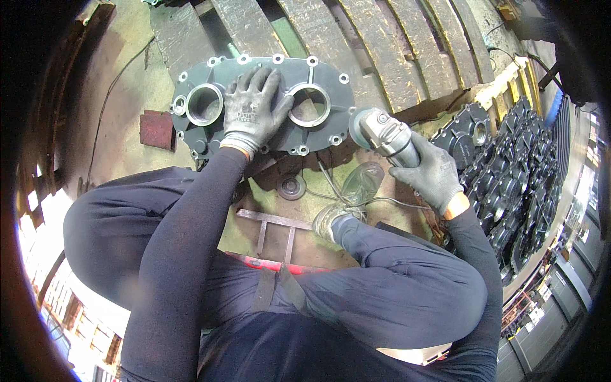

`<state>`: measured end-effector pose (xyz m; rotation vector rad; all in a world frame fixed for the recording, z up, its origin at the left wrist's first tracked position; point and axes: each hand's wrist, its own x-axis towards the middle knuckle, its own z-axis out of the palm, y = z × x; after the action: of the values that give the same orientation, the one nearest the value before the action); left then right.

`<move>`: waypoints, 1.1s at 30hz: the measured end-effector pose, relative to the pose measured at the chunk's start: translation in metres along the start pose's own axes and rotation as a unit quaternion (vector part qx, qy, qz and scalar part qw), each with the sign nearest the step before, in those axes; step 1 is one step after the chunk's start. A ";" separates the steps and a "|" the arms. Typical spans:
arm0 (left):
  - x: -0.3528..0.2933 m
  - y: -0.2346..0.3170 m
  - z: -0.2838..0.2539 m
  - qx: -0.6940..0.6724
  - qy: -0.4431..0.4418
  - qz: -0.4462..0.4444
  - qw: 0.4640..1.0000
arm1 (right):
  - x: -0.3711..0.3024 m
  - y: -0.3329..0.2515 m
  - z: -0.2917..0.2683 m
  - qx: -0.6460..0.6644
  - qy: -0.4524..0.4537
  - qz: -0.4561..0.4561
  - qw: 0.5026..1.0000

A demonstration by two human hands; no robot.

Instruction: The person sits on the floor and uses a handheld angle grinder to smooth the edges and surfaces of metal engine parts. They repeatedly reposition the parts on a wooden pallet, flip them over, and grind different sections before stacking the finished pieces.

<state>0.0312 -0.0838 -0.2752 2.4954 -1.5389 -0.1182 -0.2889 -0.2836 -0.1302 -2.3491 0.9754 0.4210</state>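
A dark grey cast metal housing cover with two large round bores and bolt lugs along its rim lies in front of me. My left hand, in a grey glove, rests flat on it between the bores, fingers stretched out. To the right, my gloved right hand is wrapped round the body of an angle grinder. The grinder's disc points at the cover's right end; I cannot tell whether it touches.
Wooden pallet boards lie beyond the cover. Similar black castings are piled at the right. A loose grinding disc, a cable and a metal frame are on the floor by my shoe. A dark red pad sits left.
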 end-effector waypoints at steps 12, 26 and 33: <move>0.000 0.001 -0.004 -0.004 -0.014 -0.006 1.000 | 0.021 -0.003 -0.024 -0.046 -0.040 -0.028 0.998; 0.000 0.001 -0.001 0.012 0.002 0.001 1.000 | 0.027 0.001 -0.029 -0.061 -0.036 -0.033 0.997; 0.002 0.003 -0.003 0.002 0.001 0.001 1.000 | 0.026 0.003 -0.025 -0.076 -0.029 -0.048 0.996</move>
<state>0.0296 -0.0864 -0.2718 2.4959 -1.5419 -0.1133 -0.2718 -0.3146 -0.1236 -2.4931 0.8262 0.5399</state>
